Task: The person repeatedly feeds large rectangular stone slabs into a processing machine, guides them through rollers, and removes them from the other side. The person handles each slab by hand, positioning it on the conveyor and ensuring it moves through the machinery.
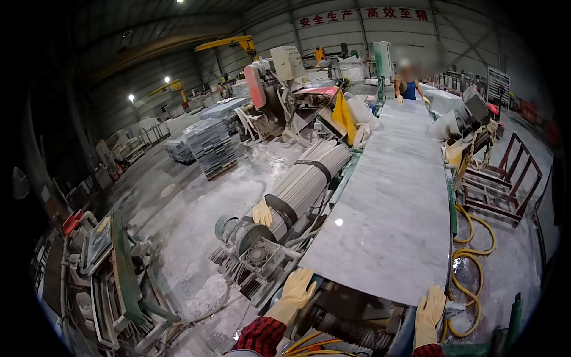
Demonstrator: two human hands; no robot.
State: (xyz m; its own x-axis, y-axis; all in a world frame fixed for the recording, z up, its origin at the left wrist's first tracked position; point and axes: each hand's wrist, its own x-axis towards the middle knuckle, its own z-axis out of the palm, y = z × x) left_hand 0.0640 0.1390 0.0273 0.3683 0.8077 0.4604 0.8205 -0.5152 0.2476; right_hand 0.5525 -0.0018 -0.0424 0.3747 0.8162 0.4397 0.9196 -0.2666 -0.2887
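A long grey-white stone slab (389,196) lies flat, running away from me on a green-framed machine (455,208). My left hand (295,293), in a cream rubber glove, is at the slab's near left corner with fingers stretched out and thumb apart. At the near right corner, my gloved right hand (429,309) rests against the slab's edge, its fingers extended. Both forearms wear red-and-black checked sleeves. Under the slab's near end shows a dark threaded roller (351,330). Across the far end stands a co-worker (408,89) in blue, gloved hands at the slab.
Left of the slab are a motor (244,235), a strapped bundle of pale strips (303,181) and a loose glove (262,212). Yellow hoses (476,256) coil on the right, near a brown metal rack (505,178). Stacked slabs (209,146) stand farther left. Frames (116,279) crowd the lower left.
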